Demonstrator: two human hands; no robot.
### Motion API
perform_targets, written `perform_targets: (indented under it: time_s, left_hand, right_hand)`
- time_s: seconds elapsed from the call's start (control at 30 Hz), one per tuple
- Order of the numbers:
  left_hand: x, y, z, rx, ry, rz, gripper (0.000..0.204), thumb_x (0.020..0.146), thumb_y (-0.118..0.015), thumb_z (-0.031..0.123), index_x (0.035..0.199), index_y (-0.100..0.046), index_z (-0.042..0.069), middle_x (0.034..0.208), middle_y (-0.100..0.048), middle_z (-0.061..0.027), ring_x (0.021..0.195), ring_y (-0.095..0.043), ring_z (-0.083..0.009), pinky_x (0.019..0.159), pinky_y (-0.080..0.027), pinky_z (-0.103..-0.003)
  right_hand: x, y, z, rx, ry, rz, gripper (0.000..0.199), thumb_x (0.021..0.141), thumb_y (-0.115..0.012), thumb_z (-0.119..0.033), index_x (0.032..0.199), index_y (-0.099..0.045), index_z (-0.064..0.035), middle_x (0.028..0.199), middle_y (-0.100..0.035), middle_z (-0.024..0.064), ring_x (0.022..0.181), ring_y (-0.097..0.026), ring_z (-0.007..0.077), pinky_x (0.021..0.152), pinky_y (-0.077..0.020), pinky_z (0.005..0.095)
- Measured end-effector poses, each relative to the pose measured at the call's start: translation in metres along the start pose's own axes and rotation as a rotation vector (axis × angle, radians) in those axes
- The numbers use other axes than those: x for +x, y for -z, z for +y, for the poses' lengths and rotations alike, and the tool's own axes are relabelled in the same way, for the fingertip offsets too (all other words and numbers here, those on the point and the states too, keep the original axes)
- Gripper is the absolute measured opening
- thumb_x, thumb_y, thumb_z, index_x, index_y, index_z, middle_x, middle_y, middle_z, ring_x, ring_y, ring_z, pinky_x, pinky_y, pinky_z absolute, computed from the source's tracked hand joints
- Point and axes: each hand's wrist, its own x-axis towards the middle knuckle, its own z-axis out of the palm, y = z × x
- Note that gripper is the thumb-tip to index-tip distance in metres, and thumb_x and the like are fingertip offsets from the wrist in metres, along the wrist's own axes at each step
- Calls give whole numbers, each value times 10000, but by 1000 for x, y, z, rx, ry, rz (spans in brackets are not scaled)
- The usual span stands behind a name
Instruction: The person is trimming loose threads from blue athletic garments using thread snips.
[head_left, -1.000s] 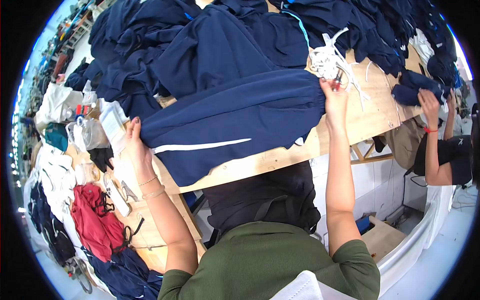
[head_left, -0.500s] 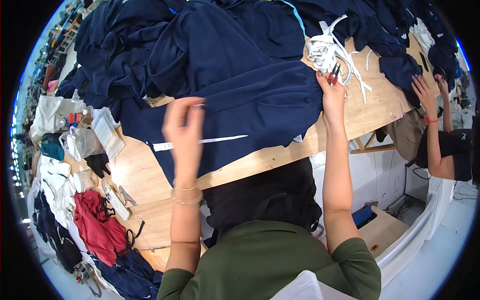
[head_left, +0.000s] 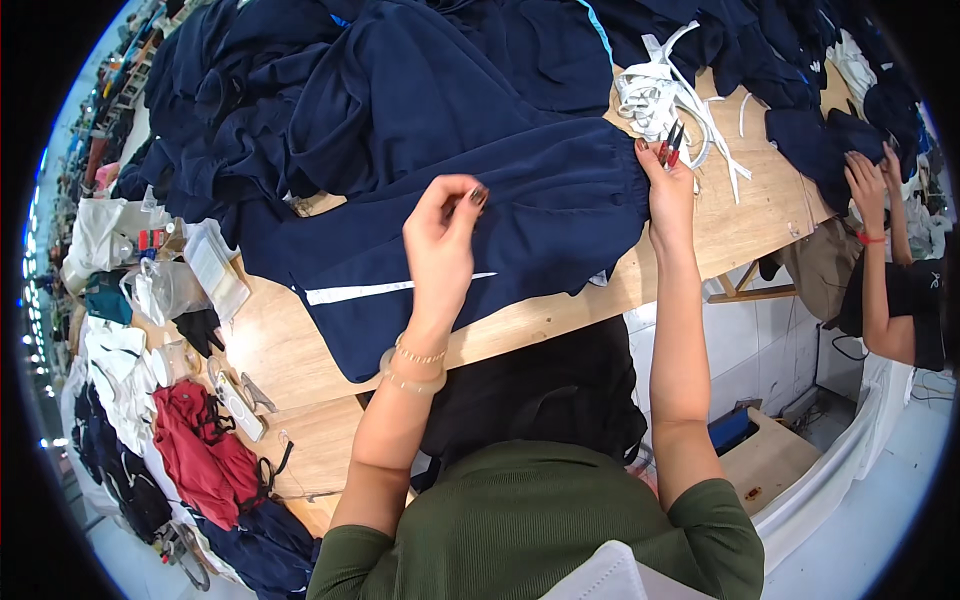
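Lying under left hand [head_left: 440, 232]: navy garment [head_left: 550, 228].

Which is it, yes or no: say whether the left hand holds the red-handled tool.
No, the red-handled tool is in the right hand, beside the navy garment.

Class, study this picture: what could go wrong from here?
The red-handled snips in the right hand sit close to the navy garment's gathered cuff, so a slip might nick it. The loose white straps lie tangled just beyond the snips and could snag on them.
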Motion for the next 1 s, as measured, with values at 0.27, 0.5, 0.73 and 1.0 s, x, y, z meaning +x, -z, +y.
perform_targets:
  time_s: [0.27,0.5,0.73,1.0]
  left_hand:
    - [-102,-5,2,383,-235,-951,185,785,-699,200,779,-618,33,811,-575,-38,818,-586,-237,731,-481,-343]
    - [-71,5,3,624,-319,-461,94,750,-707,23,787,-621,12,985,-592,-81,852,-568,-260,734,-475,-335]
    - [-81,5,-2,672,-324,-403,414,742,-722,72,1135,-596,107,1266,-503,-97,1143,-493,-321,933,-417,-391]
    - [-91,-35,-19,919,-393,-576,718,800,-682,263,1435,-361,167,1513,-283,-85,1377,-270,-320,1066,-222,-579]
  right_hand:
    - [8,-3,1,24,-19,-48,137,885,-660,-162,860,-661,-27,789,-616,-19,723,-499,51,694,-384,207]
    - [5,0,1,-30,-24,-18,149,891,-650,-171,868,-661,-24,802,-618,-17,757,-501,61,730,-382,215]
    - [-5,0,-10,-101,-27,-13,171,901,-635,-142,982,-669,4,909,-665,33,816,-563,77,786,-429,226]
    - [-41,-20,-48,-237,192,61,237,904,-639,-212,836,-649,14,633,-529,-24,601,-396,66,568,-343,239]
